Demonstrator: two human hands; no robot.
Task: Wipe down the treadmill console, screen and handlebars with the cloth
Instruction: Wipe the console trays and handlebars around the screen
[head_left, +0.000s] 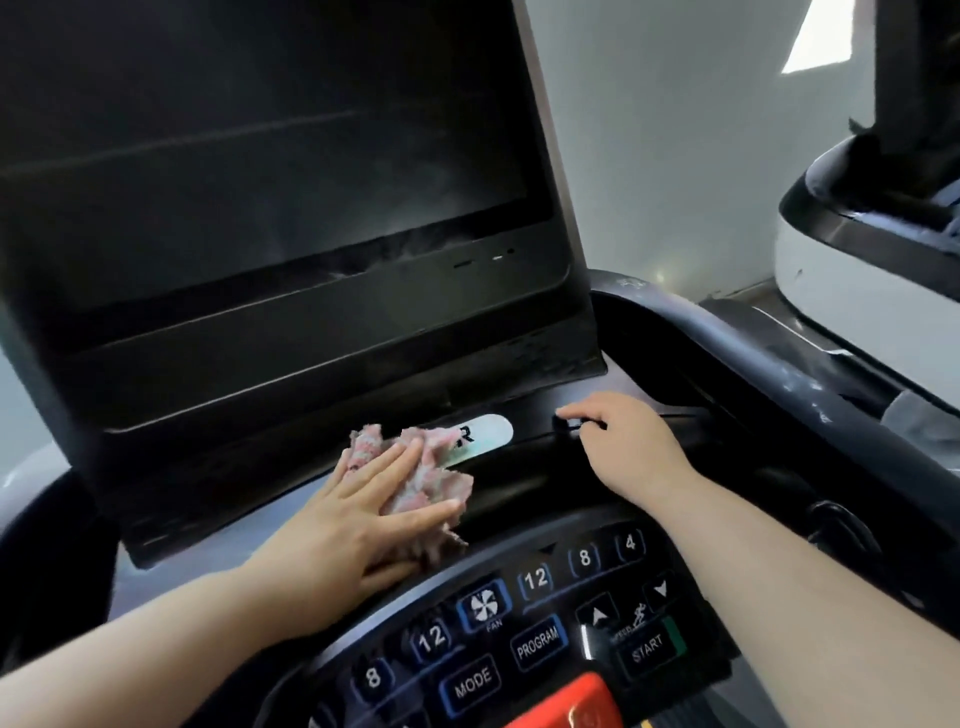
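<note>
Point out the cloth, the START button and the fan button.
cloth (444, 470): head view, on the bunched pink fabric.
START button (647, 648): head view, on its printed label.
fan button (483, 607): head view, on the fan icon.

Crumpled pink-white cloth (415, 480) on console (524, 467) ledge below dark, streaked screen (260, 156).

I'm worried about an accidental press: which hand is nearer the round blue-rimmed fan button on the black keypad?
Left. The left hand, pressing the pink fluffy cloth, lies just up-left of the fan button; the right hand is farther up-right.
</note>
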